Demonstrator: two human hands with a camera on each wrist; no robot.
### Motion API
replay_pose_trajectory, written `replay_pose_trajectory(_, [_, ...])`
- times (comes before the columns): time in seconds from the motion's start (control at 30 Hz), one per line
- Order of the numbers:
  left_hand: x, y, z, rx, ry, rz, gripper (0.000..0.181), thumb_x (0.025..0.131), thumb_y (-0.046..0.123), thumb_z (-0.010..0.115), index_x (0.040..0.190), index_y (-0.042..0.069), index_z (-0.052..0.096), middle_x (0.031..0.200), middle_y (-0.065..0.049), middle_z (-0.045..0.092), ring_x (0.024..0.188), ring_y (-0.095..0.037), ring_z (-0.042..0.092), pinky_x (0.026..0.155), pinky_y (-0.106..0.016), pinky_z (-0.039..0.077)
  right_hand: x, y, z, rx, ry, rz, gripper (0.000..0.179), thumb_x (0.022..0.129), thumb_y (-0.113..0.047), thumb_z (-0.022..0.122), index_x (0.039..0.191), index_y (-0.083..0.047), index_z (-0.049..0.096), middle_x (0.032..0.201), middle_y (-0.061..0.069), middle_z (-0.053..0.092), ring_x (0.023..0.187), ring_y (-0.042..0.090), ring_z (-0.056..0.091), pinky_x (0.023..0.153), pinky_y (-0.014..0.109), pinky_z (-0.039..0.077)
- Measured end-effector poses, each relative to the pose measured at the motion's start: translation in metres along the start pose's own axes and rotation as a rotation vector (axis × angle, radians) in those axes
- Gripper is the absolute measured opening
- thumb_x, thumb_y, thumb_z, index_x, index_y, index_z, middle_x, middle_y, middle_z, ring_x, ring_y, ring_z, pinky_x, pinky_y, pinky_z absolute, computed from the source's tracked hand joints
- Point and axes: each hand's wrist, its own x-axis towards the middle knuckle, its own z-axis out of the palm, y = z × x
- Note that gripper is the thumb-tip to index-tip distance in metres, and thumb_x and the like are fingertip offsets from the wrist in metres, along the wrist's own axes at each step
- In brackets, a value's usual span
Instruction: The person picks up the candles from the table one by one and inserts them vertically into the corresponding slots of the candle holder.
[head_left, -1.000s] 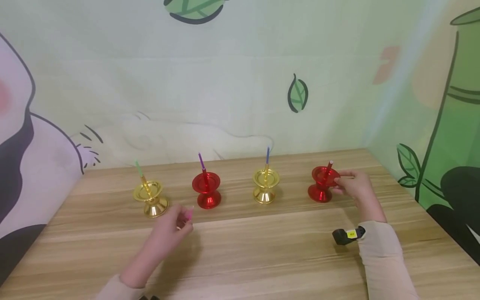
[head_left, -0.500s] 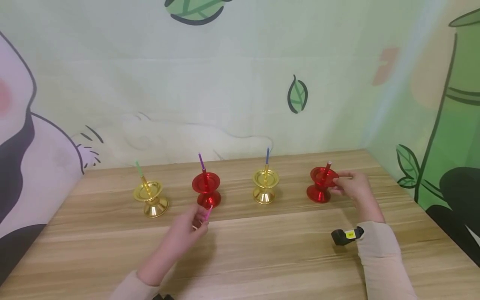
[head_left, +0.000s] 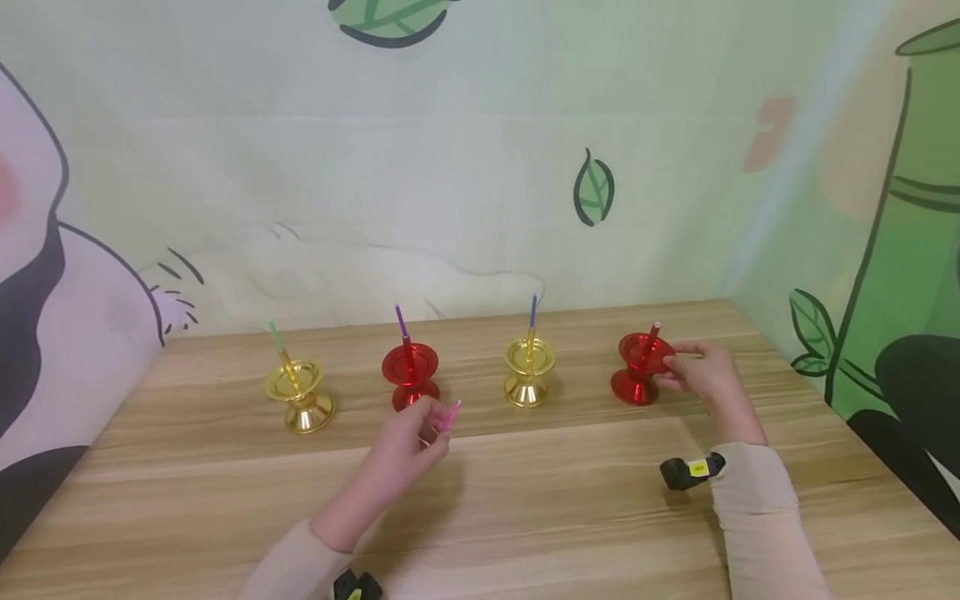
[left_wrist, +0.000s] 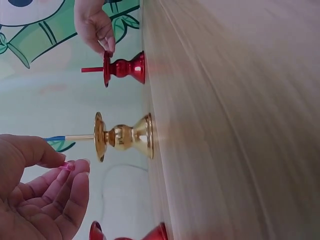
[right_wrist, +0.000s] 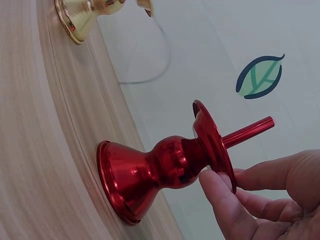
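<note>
Between thumb and fingertips my left hand (head_left: pixel 408 446) pinches a thin pink candle (head_left: pixel 452 417), held above the table in front of the left red candle holder (head_left: pixel 410 367). At the right, my right hand (head_left: pixel 705 372) grips the dish rim of the other red candle holder (head_left: pixel 637 386); its tube (right_wrist: pixel 250 132) has no candle in it. That holder stands upright on the table. A gold candle holder (head_left: pixel 528 387) between them bears a blue candle (head_left: pixel 533 310). The left red holder carries a purple candle (head_left: pixel 401 320), and my left hand covers part of its base.
Farthest left stands another gold candle holder (head_left: pixel 307 410) with a green candle (head_left: pixel 276 335). All the holders form a row on the wooden table (head_left: pixel 540 517). A printed cloth backdrop (head_left: pixel 465 167) rises behind the table and along its right side.
My left hand has moved to the right with the pink candle, from near the left gold holder to in front of the left red one. The right hand keeps its grip, almost still.
</note>
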Motion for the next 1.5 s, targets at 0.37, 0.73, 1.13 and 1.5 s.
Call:
replay_pose_trajectory(0.37, [0.01,0.01,0.017,-0.057,0.005,0.053,0.021,0.083,-0.002,0.065,0.103,0.002,0.062,0.088,-0.006,0.064,0.078,-0.014,0.06,0.071,-0.022,0.054,0.0,0.001,0.001,0.01,0.001,-0.014,0.046,0.097,-0.002,0.044,0.138,0.016,0.031,0.114,0.028,0.052,0.067,0.004,0.062,0.076,0.027,0.058])
replay_pose_trajectory(0.73, [0.026,0.024,0.032,-0.101,-0.039,0.085,0.017,0.087,0.002,0.062,0.104,0.001,0.061,0.092,-0.009,0.064,0.081,-0.018,0.062,0.071,-0.025,0.056,0.001,0.001,0.0,0.019,0.004,0.001,0.047,0.098,-0.003,0.045,0.139,0.014,0.031,0.117,0.028,0.051,0.066,0.003,0.061,0.077,0.027,0.057])
replay_pose_trajectory(1.13, [0.041,0.039,0.053,-0.135,-0.093,0.154,0.013,0.086,-0.001,0.06,0.1,-0.003,0.059,0.092,-0.012,0.063,0.083,-0.02,0.061,0.075,-0.024,0.055,0.003,0.002,0.0,0.065,-0.019,-0.003,0.048,0.096,0.0,0.047,0.138,0.016,0.03,0.096,0.016,0.057,0.063,0.004,0.062,0.072,0.025,0.058])
replay_pose_trajectory(1.5, [0.054,0.058,0.066,-0.077,-0.084,0.264,0.011,0.085,-0.001,0.062,0.095,-0.002,0.059,0.087,-0.011,0.064,0.068,-0.011,0.056,0.059,-0.014,0.049,0.001,0.0,0.0,0.041,-0.014,-0.004,0.048,0.097,-0.002,0.046,0.139,0.015,0.03,0.099,0.018,0.056,0.065,0.004,0.061,0.071,0.024,0.058])
